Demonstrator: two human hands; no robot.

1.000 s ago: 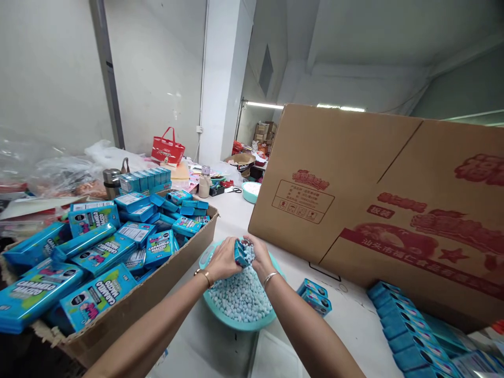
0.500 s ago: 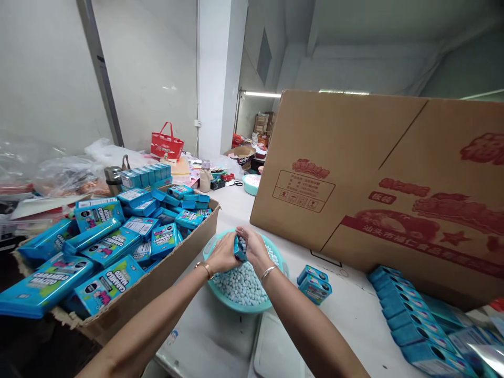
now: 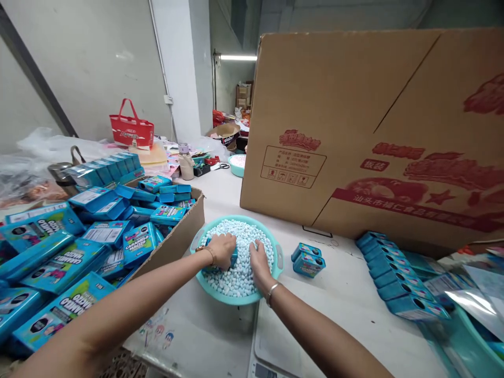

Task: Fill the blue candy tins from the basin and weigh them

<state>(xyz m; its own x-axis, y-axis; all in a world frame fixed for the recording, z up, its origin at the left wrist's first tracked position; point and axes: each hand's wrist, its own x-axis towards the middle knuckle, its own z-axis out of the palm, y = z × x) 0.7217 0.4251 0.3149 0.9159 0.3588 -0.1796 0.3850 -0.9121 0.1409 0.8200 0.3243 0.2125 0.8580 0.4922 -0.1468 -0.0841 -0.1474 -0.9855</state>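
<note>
A turquoise basin (image 3: 239,301) full of small pale blue candies (image 3: 236,286) stands before me on the white table. Inside it, my left hand (image 3: 221,249) grips a blue candy box (image 3: 233,258) from above, down among the candies. Much of that box is hidden by the hand. On the basin's right side my right hand (image 3: 260,264) rests in the candies, thumb and fingers apart, with some fingertips hidden. Two blue boxes (image 3: 309,265) stand together just right of the basin.
A cardboard carton (image 3: 173,244) heaped with blue boxes is on the left. Behind stands a large printed carton (image 3: 354,115). A row of blue boxes (image 3: 397,278) lines the right. A digital scale (image 3: 275,341) sits at the front, and a red bag (image 3: 132,131) at the back.
My hands were together around the box above the basin. Now they have parted: the left has lowered the box into the candies, the right has moved down at the side. The view has shifted.
</note>
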